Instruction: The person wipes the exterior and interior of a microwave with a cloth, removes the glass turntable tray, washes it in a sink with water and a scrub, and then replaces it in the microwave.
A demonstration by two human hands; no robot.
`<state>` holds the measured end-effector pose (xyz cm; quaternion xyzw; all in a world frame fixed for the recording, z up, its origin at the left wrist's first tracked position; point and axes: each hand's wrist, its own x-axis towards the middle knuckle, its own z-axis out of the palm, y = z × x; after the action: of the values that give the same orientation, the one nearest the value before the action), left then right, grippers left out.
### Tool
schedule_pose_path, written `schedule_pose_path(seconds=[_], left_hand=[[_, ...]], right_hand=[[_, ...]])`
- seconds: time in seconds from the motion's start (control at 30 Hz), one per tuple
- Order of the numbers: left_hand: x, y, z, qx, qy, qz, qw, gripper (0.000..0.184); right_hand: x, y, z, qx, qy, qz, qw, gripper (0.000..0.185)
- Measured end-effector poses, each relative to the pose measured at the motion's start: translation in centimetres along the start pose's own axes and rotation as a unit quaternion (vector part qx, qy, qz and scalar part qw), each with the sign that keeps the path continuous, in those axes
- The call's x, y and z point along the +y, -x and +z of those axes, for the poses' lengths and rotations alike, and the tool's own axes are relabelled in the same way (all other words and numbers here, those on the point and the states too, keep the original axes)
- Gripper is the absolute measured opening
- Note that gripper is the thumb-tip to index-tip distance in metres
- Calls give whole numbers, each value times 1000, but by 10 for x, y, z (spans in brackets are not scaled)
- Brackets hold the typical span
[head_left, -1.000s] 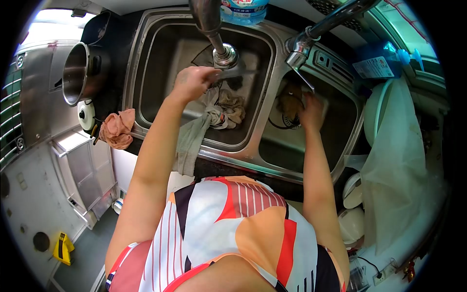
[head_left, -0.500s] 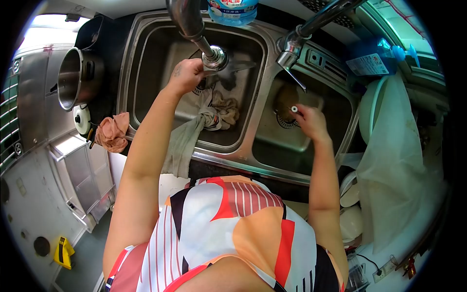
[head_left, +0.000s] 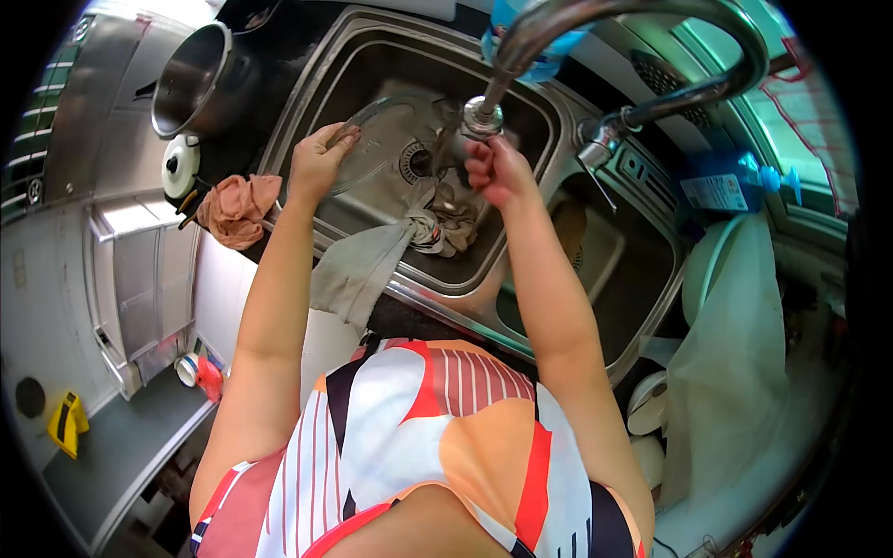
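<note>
My left hand (head_left: 316,163) grips the edge of a clear, round, lid-like disc (head_left: 383,139), which is tilted over the left sink basin (head_left: 312,139). Just under the tap's spout (head_left: 483,118), my right hand (head_left: 502,172) has its fingers curled in; what they hold, if anything, is hidden. Below the hands, a wet, bunched grey cloth (head_left: 456,219) lies in the basin, with its pale end (head_left: 358,279) draped over the front rim. The drain (head_left: 416,162) shows behind the disc.
A steel pot (head_left: 193,82), a white-and-black lid (head_left: 180,167) and a pink cloth (head_left: 239,209) stand left of the sink. The right basin (head_left: 633,279) holds a brownish thing (head_left: 569,228). Bottles (head_left: 721,186) and a plastic sheet (head_left: 726,363) are at the right.
My right hand has moved left from the right basin to beneath the spout; the white-ended object in it no longer shows. My left hand has drawn the clear disc leftward. The view has turned.
</note>
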<state>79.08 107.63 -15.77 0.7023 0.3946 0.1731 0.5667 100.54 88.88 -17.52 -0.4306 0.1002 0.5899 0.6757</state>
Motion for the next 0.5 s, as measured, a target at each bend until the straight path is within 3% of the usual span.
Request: schedule_pose_path(seconds=[0.07, 0.1, 0.23, 0.4, 0.5], left_hand=[[-8, 6, -7, 29, -16, 12, 999, 27], [-12, 10, -9, 37, -16, 15, 999, 27], [-17, 18, -1, 68, -26, 40, 997, 24], [-8, 17, 41, 33, -176, 69, 981, 25], [16, 11, 68, -35, -227, 184, 956, 20]], right_hand=[[7, -32, 8, -55, -8, -35, 998, 24], [4, -37, 14, -34, -12, -32, 999, 24], [2, -45, -5, -175, -4, -28, 984, 27], [-24, 29, -22, -45, 209, -12, 977, 35], [-40, 96, -30, -17, 236, -67, 969, 36]])
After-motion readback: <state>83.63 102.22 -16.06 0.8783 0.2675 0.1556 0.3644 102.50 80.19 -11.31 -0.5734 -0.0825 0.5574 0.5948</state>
